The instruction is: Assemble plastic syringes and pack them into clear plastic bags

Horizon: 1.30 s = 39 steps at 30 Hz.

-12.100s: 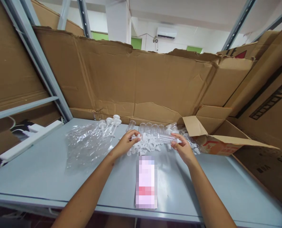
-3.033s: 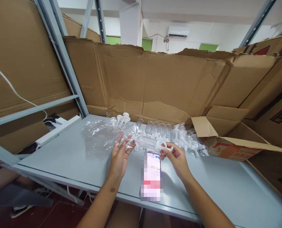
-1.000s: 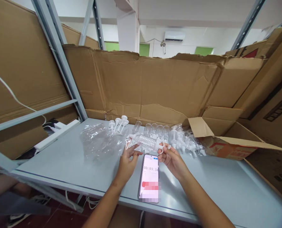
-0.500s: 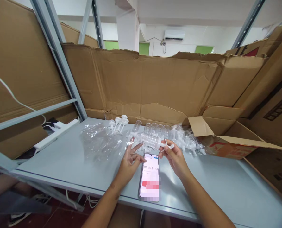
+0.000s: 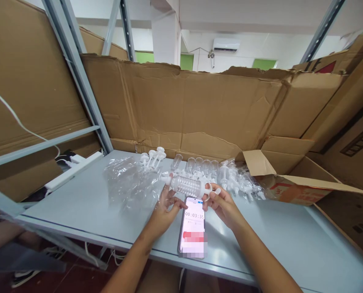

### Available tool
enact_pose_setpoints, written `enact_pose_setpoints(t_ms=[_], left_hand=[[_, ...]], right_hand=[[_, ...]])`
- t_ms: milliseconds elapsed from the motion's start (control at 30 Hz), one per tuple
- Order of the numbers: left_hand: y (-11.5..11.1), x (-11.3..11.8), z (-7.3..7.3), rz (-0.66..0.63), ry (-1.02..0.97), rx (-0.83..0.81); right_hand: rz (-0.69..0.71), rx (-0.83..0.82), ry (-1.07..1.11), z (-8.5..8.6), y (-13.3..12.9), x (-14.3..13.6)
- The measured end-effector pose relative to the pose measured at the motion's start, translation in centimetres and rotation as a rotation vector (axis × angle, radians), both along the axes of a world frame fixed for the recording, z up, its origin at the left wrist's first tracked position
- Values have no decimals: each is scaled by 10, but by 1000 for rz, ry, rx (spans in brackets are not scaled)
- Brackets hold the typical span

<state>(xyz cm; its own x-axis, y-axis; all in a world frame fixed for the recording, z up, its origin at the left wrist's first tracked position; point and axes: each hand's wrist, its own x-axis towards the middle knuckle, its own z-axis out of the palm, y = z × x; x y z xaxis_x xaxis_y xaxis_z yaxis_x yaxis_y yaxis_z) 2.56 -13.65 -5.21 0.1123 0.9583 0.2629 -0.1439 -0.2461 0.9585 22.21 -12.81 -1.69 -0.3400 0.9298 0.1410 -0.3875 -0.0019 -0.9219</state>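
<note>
Gripping the white ringed handle of the clear ribbed tube between thumb and fingers, your right hand came in from the right, forearm slanting up and inward. Your left hand was partly open, palm turned inward, fingers loosely spread below and beside the tube's white nozzle end; firm contact there could not be told. Its thumb and a bent finger pointed toward the top left edge of the phone.

Tube position: held above the counter, lying nearly level across your view, nozzle toward your left, just beyond the phone. Phone flat, display reading 00:03:35.

Containers, behind the tube: four clear ribbed cylinders stood in a row, with a tilted cylinder to their left. Small white parts lay heaped in front of the row. To the right, a clear bag held clear and white pieces, near an open cardboard box with flaps spread; its contents were hidden from view. To the left, white disc-ended plungers sat by a crumpled plastic bag.
</note>
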Motion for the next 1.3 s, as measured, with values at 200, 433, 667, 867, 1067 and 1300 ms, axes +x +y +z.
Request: enact_pose_setpoints(t_ms=[200,433,667,867,1067,1300], left_hand=[[-6,-16,11,-181,-5,109],[-9,-11,21,-315,-288,166],[-10,5,31,-223,-563,-27],[-8,10,33,-94,-508,-56],[-6,11,26,-43,-442,-100],[-6,11,32,-49,-394,-94]], right_hand=[[38,-88,78,1,3,3],[80,-64,70,-4,6,3],[-40,126,-38,-9,4,2],[-134,316,-110,-14,3,1],[-201,381,-130,-16,2,2],[-143,289,-135,-15,4,1]])
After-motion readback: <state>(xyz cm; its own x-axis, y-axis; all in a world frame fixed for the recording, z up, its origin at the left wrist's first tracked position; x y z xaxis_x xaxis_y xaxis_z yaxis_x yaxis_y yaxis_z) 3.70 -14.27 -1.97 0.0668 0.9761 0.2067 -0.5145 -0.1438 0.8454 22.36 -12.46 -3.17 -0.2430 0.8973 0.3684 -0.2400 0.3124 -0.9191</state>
